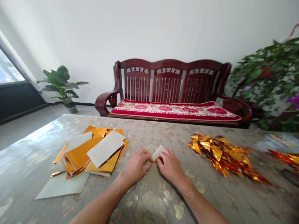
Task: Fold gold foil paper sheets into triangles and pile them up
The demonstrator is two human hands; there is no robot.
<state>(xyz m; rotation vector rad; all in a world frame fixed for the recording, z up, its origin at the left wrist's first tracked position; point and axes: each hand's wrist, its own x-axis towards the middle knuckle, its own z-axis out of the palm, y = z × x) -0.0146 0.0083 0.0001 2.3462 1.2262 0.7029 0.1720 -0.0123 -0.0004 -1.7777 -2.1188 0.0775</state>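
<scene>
Between my two hands, at the middle of the table, lies a small sheet of foil paper (pixel 158 152), its white side up and a thin gold edge showing along the near side. My left hand (pixel 139 161) pinches its left end, fingers curled and closed. On the other end, my right hand (pixel 170 164) grips the sheet with thumb and bent fingers. Part of the sheet is hidden under the fingers. To the left spreads a loose pile of flat gold-and-white foil sheets (pixel 106 147). Over on the right is a heap of folded, pointed gold foil pieces (pixel 217 152).
A patterned cover lies over the table (pixel 149 202). At the far right are a clear plastic bag (pixel 277 142) and more orange foil (pixel 286 158). Beyond the table's far edge stands a dark red wooden bench (pixel 167 82), with potted plants (pixel 63 82) on both sides.
</scene>
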